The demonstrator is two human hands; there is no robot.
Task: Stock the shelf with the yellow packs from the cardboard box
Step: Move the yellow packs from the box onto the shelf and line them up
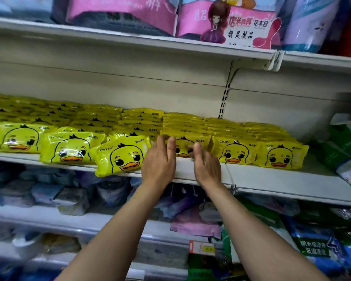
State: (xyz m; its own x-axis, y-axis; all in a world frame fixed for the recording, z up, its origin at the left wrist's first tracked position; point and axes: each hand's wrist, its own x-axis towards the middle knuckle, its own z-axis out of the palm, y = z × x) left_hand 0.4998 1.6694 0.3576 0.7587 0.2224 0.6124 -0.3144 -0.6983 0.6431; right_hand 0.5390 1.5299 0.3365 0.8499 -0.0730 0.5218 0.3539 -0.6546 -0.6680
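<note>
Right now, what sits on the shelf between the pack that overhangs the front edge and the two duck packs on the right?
In the head view, one yellow pack fills that gap; the left hand and right hand partly cover it, fingers straight against its front.

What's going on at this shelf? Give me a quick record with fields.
place: shop shelf, white
goods: yellow packs with a duck face, in rows front to back
left hand: fingers straight, against the front pack of one row
right hand: fingers straight, at the same pack
out of line: one yellow pack left of the hands overhangs the shelf edge
cardboard box: not in view
</note>
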